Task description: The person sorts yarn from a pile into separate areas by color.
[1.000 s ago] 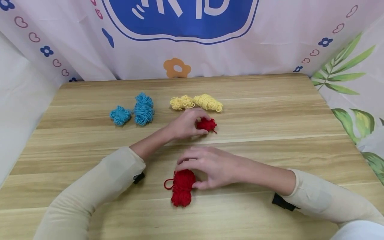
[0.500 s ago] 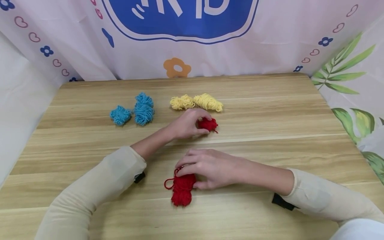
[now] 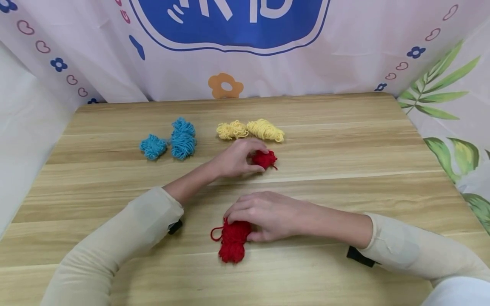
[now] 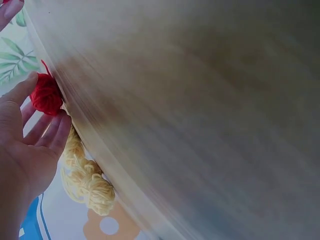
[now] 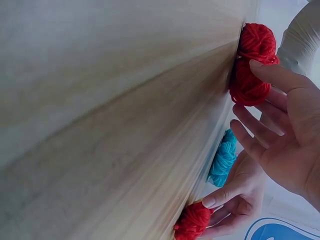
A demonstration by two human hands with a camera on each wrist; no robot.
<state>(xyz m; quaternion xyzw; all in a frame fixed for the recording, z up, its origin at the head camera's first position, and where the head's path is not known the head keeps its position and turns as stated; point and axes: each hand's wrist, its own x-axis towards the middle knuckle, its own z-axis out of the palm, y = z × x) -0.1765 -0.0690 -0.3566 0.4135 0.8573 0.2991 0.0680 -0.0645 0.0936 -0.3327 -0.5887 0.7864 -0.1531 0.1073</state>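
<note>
My left hand (image 3: 236,158) pinches a small red yarn bundle (image 3: 269,160) between thumb and fingers, just in front of the yellow yarn. In the left wrist view the thumb lies on one side of this small red bundle (image 4: 47,96) and the fingers on the other. Nearer the front, my right hand (image 3: 269,216) holds the upper end of a larger red yarn skein (image 3: 232,250), tied at its middle with a loop sticking out left. The right wrist view has the thumb on the larger skein (image 5: 248,85), fingers partly behind it.
Two yellow yarn skeins, a looser one (image 3: 231,130) and a longer one (image 3: 266,130), lie beyond the left hand. To their left are a small blue bundle (image 3: 153,147) and a larger blue skein (image 3: 183,139). A printed cloth (image 3: 306,72) hangs behind the wooden table (image 3: 363,170).
My right hand has come slightly down and its fingers have drawn in round the top of the larger red skein. The small red bundle shifted a little in my left hand.
</note>
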